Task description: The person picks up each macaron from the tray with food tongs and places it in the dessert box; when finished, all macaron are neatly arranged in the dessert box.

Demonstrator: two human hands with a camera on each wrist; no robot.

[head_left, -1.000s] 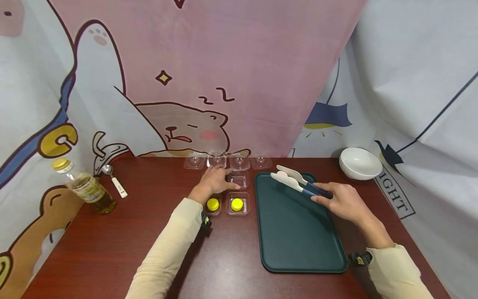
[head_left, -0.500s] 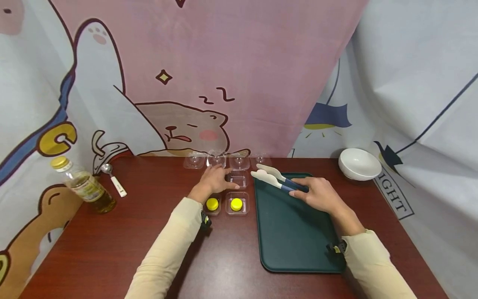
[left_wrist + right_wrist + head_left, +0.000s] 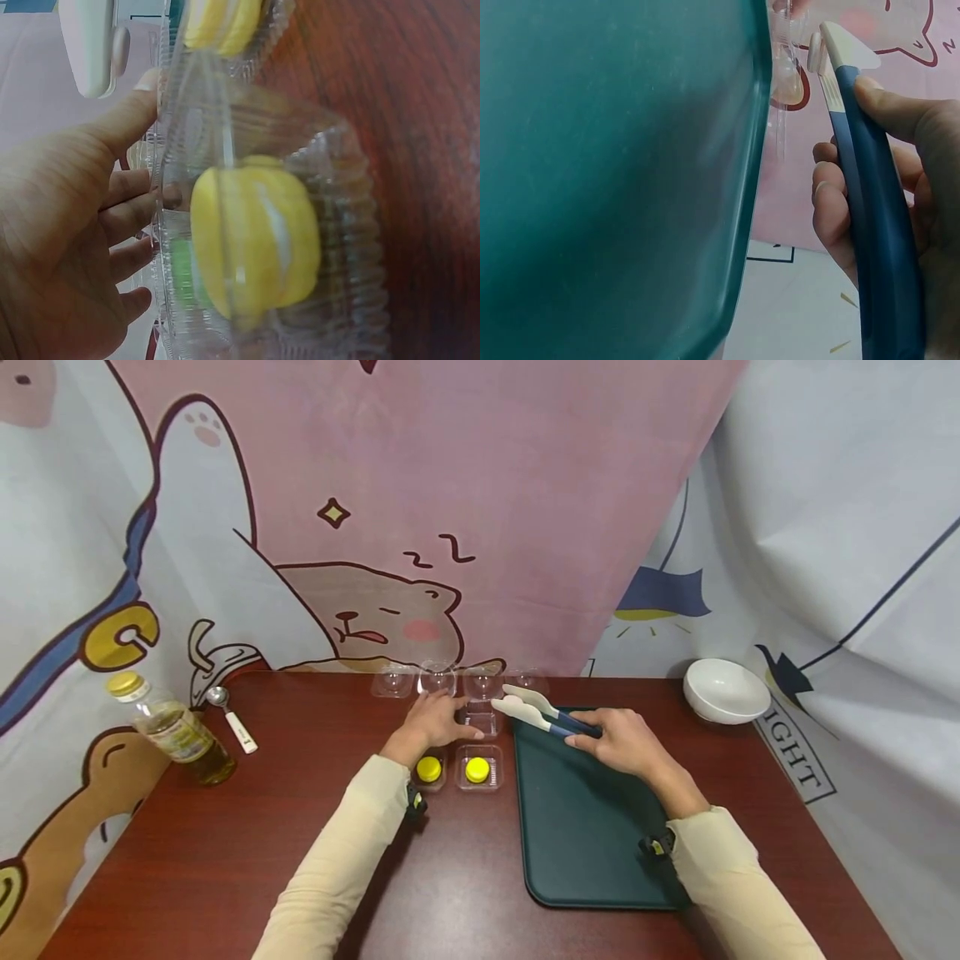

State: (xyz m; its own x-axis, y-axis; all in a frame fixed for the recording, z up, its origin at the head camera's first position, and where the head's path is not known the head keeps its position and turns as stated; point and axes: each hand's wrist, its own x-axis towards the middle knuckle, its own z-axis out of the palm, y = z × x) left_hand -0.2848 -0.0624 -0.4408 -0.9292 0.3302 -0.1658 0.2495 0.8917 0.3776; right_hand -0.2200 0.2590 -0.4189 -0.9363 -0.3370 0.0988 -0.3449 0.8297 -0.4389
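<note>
My right hand [image 3: 628, 745] grips food tongs with dark blue handles [image 3: 881, 225] and cream tips. Between the tips sits a small pale round piece [image 3: 814, 52], which looks like a macaron. The tips hang by the back right clear plastic box [image 3: 480, 720]. My left hand [image 3: 429, 722] reaches over the boxes with its fingers spread. Its thumb and fingertips touch the box's left side. Nearer me, two more boxes hold a yellow macaron [image 3: 429, 768] and another yellow macaron [image 3: 477, 769]. In the left wrist view something green [image 3: 184, 274] shows behind the plastic.
A dark green tray [image 3: 592, 835] lies under the right arm. Clear domed lids [image 3: 395, 682] stand up along the back edge. At left are an oil bottle [image 3: 180, 735] and a measuring spoon [image 3: 238, 731]. A white bowl [image 3: 726, 691] stands at the back right.
The right hand has carried the tongs and the pale piece leftward, from over the tray to the back right box. The left hand has stayed in place.
</note>
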